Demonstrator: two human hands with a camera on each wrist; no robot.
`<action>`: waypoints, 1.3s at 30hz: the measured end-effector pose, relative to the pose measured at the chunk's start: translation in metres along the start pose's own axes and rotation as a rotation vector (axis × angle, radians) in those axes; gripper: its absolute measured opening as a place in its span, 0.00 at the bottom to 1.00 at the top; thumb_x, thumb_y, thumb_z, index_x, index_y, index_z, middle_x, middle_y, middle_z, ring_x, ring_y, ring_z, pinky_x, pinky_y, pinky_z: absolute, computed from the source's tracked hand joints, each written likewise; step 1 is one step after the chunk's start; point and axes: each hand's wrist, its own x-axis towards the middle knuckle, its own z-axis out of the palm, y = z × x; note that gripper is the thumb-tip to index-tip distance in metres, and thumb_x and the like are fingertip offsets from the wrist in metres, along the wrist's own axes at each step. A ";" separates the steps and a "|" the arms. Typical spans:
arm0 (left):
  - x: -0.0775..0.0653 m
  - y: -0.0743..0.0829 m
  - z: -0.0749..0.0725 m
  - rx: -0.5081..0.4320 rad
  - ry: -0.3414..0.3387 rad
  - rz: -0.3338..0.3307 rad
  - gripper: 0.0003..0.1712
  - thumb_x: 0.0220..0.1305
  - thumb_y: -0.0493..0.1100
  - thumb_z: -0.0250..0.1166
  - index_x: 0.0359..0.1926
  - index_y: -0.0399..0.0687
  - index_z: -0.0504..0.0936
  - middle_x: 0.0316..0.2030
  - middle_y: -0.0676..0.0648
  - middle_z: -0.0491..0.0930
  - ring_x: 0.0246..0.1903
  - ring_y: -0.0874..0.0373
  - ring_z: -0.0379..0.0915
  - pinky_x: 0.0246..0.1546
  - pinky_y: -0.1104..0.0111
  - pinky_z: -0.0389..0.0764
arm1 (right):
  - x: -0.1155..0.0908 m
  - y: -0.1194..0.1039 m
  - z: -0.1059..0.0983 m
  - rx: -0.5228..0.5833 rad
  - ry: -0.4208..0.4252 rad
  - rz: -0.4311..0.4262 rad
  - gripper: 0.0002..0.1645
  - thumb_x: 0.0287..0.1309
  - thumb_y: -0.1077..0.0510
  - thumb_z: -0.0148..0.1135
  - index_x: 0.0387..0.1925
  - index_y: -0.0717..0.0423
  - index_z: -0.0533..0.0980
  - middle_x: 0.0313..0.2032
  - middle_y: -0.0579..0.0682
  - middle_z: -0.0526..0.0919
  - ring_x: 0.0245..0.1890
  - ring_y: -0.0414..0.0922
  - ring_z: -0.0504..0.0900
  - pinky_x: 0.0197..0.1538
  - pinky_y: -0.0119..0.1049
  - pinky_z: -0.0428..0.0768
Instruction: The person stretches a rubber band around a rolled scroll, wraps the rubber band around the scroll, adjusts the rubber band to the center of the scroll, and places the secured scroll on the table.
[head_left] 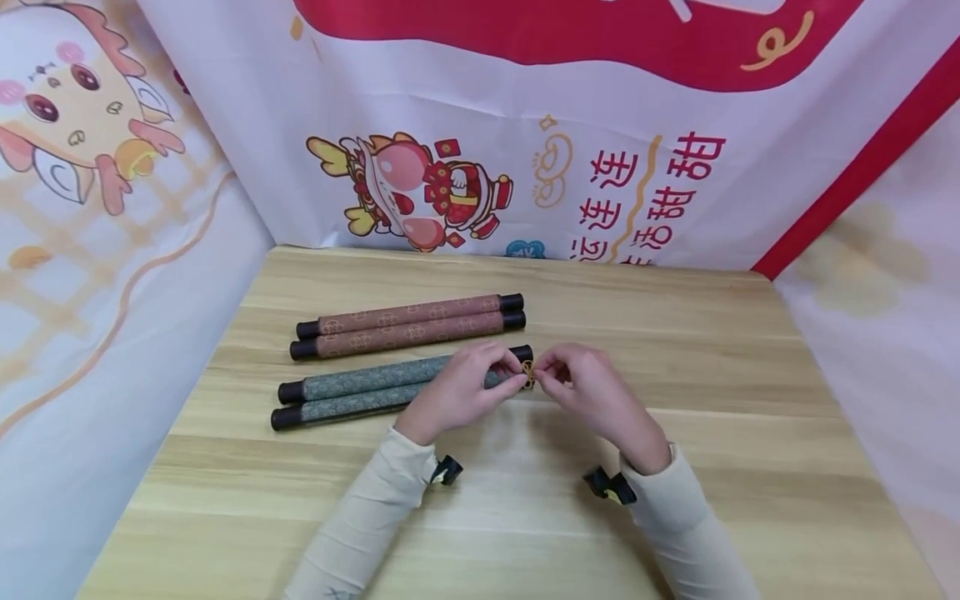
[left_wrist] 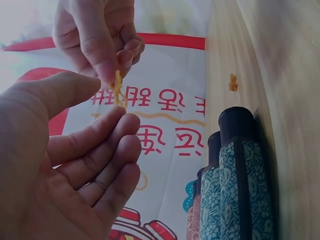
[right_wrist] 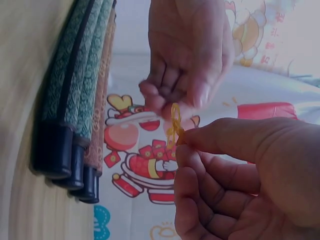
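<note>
Several thin yellow loops that look like rubber bands hang between the two hands. My right hand pinches them between thumb and forefinger. Opposite it, my left hand touches or nearly touches the loops with its forefinger tip; its thumb stands apart in the left wrist view. Under and beside the left hand lie two green patterned scrolls with black end knobs, side by side. A small amber-coloured bundle rests on the table just past their ends.
Behind the green pair, two brown patterned scrolls with black knobs lie nearly parallel. The wooden table meets a printed white cloth at its back edge. Small black devices sit at both wrists.
</note>
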 end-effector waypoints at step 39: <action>-0.006 -0.005 -0.026 0.032 0.034 0.028 0.02 0.74 0.39 0.66 0.43 0.45 0.85 0.41 0.49 0.87 0.42 0.59 0.84 0.48 0.65 0.87 | -0.002 0.000 -0.003 -0.005 -0.001 0.010 0.03 0.70 0.58 0.68 0.39 0.53 0.85 0.35 0.45 0.87 0.35 0.38 0.84 0.43 0.38 0.86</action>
